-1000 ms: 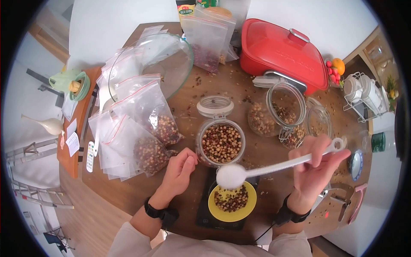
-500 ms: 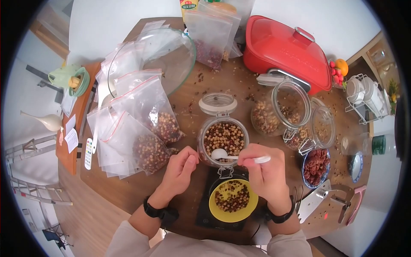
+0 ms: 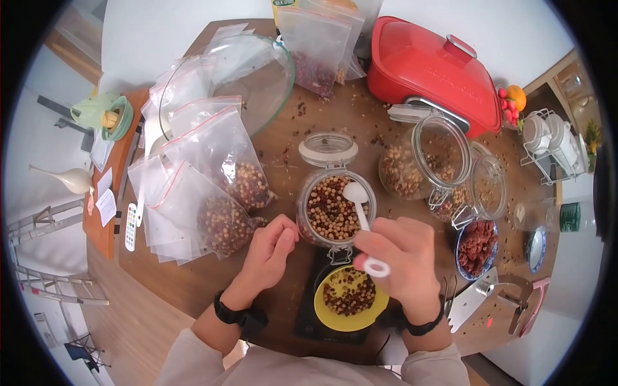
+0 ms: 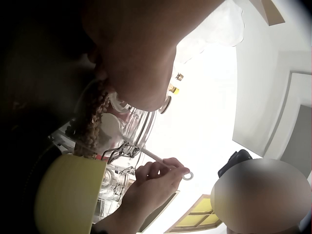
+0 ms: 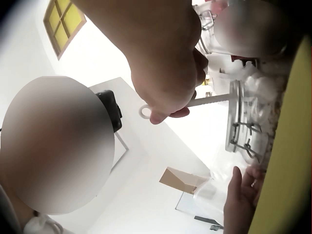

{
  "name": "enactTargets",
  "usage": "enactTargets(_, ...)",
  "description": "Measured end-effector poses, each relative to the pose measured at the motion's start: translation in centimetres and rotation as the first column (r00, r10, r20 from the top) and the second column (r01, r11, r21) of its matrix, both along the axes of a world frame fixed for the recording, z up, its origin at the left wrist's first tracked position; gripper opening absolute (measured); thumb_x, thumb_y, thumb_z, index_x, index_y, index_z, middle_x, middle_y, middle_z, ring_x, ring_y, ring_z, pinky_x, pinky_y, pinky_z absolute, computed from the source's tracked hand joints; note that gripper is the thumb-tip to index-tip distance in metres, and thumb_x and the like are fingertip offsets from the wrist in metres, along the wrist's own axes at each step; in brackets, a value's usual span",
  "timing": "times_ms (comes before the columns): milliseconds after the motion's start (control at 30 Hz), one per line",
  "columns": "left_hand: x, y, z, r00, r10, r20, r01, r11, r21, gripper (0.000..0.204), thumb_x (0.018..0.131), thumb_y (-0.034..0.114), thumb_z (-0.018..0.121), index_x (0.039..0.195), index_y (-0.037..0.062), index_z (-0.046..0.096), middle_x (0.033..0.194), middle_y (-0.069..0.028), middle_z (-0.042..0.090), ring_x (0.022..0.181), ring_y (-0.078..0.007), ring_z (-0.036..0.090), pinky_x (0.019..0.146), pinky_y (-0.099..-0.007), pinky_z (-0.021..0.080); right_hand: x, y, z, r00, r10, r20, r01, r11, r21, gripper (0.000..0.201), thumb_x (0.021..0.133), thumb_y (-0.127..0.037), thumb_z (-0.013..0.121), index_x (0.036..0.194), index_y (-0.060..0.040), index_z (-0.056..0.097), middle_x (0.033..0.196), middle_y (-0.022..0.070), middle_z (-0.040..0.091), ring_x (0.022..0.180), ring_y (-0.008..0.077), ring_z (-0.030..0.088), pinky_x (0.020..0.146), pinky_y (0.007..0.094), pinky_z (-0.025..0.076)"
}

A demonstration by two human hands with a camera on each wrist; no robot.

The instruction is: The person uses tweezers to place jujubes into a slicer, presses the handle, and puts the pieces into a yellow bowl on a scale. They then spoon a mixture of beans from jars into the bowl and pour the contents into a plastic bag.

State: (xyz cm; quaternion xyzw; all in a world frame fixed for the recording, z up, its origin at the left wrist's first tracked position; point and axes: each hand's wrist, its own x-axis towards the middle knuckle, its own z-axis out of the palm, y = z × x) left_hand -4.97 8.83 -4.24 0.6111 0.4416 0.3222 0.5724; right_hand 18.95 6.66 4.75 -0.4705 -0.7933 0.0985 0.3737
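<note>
My right hand (image 3: 402,257) grips a white long-handled measuring spoon (image 3: 360,209) with a ring at its end. The spoon's bowl is inside the open glass clip-top jar (image 3: 300,215), over mixed peppercorns (image 3: 329,212). In the left wrist view the white spoon bowl (image 4: 111,130) shows through the glass among the peppercorns. My left hand (image 3: 269,252) rests with loosely curled fingers right at the jar's left side, holding nothing visible. Just in front of the jar, a yellow bowl (image 3: 328,320) with some peppercorns sits on a black scale (image 3: 308,321).
Zip bags of peppercorns (image 3: 225,222) and a large glass bowl (image 3: 291,83) lie left. Two open jars (image 3: 402,167) stand right, before a red cooker (image 3: 431,71). A blue-rimmed bowl of dark red pieces (image 3: 476,248) and a cleaver (image 3: 470,305) are by my right hand.
My right hand came in from the right and lowered the spoon into the jar. The spoon bowl then moved from the near side to the far right. My left hand stays beside the jar.
</note>
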Motion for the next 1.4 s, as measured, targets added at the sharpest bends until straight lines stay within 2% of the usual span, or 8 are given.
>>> enactTargets(67, 0.0, 0.0, 0.0, 1.000, -0.003, 0.000, 0.003, 1.000, 0.002, 0.029, 0.106, 0.027, 0.047, 0.091, 0.0027, 0.053, 0.064, -0.0002, 0.046, 0.060, -0.0081, 0.040, 0.055, -0.0259, 0.034, -0.7, -0.1, -0.7, 1.000, -0.005, 0.008, 0.005, 0.999, -0.047, 0.017, 0.075, -0.013, 0.074, 0.086, -0.0122, 0.062, 0.064, 0.0038, 0.048, 0.052, 0.0241, 0.053, 0.047, 0.0366, 0.038)
enactTargets(200, 0.0, 0.0, -0.2, 1.000, -0.004, -0.002, 0.004, 1.000, 0.014, 0.029, 0.106, 0.027, 0.047, 0.091, 0.0027, 0.053, 0.064, -0.0004, 0.046, 0.060, -0.0084, 0.041, 0.055, -0.0260, 0.034, -0.9, -0.3, -1.5, 0.927, -0.166, -0.337, 0.120, 0.981, -0.154, 0.009, 0.091, -0.012, 0.066, 0.086, -0.0086, 0.059, 0.062, 0.0034, 0.048, 0.049, 0.0171, 0.050, 0.047, 0.0321, 0.036)
enactTargets(367, 0.0, 0.0, -0.2, 1.000, -0.002, -0.010, 0.002, 1.000, 0.016, 0.030, 0.106, 0.028, 0.047, 0.090, 0.0027, 0.053, 0.064, -0.0008, 0.047, 0.060, -0.0085, 0.042, 0.055, -0.0261, 0.035, 0.0, 0.2, -1.4, 0.568, -0.489, -0.662, 0.125, 0.846, -0.518, 0.030, 0.109, -0.025, 0.046, 0.087, -0.0059, 0.053, 0.060, -0.0026, 0.044, 0.050, 0.0040, 0.040, 0.047, 0.0226, 0.028)
enactTargets(400, 0.0, 0.0, -0.2, 1.000, -0.002, -0.010, 0.003, 1.000, 0.015, 0.030, 0.106, 0.028, 0.047, 0.090, 0.0027, 0.053, 0.064, -0.0008, 0.047, 0.060, -0.0084, 0.042, 0.055, -0.0261, 0.035, 0.3, 0.4, -1.4, 0.559, -0.482, -0.675, 0.074, 0.840, -0.538, 0.034, 0.111, -0.031, 0.039, 0.090, -0.0070, 0.050, 0.062, -0.0049, 0.041, 0.051, 0.0023, 0.034, 0.045, 0.0207, 0.024)
enactTargets(600, 0.0, 0.0, -0.3, 1.000, 0.001, 0.009, -0.001, 1.000, 0.018, 0.030, 0.106, 0.027, 0.047, 0.090, 0.0029, 0.053, 0.062, 0.0001, 0.046, 0.058, -0.0076, 0.040, 0.054, -0.0255, 0.032, -0.3, 0.9, -2.0, 0.373, -0.513, -0.774, 0.047, 0.843, -0.536, 0.038, 0.111, -0.038, 0.035, 0.092, -0.0088, 0.049, 0.059, -0.0056, 0.035, 0.049, 0.0021, 0.029, 0.044, 0.0209, 0.020)
enactTargets(833, 0.2, -0.1, -0.2, 1.000, -0.013, -0.015, 0.014, 0.999, 0.036, 0.038, 0.109, 0.035, 0.040, 0.089, 0.0029, 0.051, 0.065, 0.0028, 0.043, 0.057, -0.0048, 0.034, 0.052, -0.0232, 0.027, 0.1, 0.6, -1.9, 0.291, -0.461, -0.838, 0.126, 0.887, -0.444, 0.040, 0.111, -0.042, 0.032, 0.092, -0.0090, 0.045, 0.056, -0.0049, 0.032, 0.045, 0.0034, 0.026, 0.042, 0.0225, 0.018)
enactTargets(1033, 0.2, -0.1, -0.4, 0.999, 0.013, 0.031, -0.013, 1.000, 0.014, 0.029, 0.107, 0.027, 0.046, 0.090, 0.0033, 0.052, 0.060, 0.0030, 0.043, 0.057, -0.0051, 0.036, 0.052, -0.0246, 0.028, 0.1, 0.5, -1.0, 0.176, -0.452, -0.875, 0.219, 0.884, -0.412, 0.041, 0.110, -0.045, 0.032, 0.092, -0.0097, 0.043, 0.054, -0.0051, 0.030, 0.044, 0.0044, 0.024, 0.042, 0.0234, 0.017)
enactTargets(1400, 0.2, -0.1, -0.3, 0.999, 0.016, 0.038, -0.016, 1.000, 0.009, 0.029, 0.107, 0.027, 0.046, 0.090, 0.0034, 0.052, 0.060, 0.0035, 0.042, 0.057, -0.0047, 0.035, 0.052, -0.0245, 0.027, 1.4, 0.2, 0.4, 0.035, -0.358, -0.933, 0.192, 0.919, -0.345, 0.043, 0.109, -0.049, 0.033, 0.089, -0.0122, 0.042, 0.054, -0.0060, 0.025, 0.045, 0.0056, 0.017, 0.045, 0.0263, 0.016)
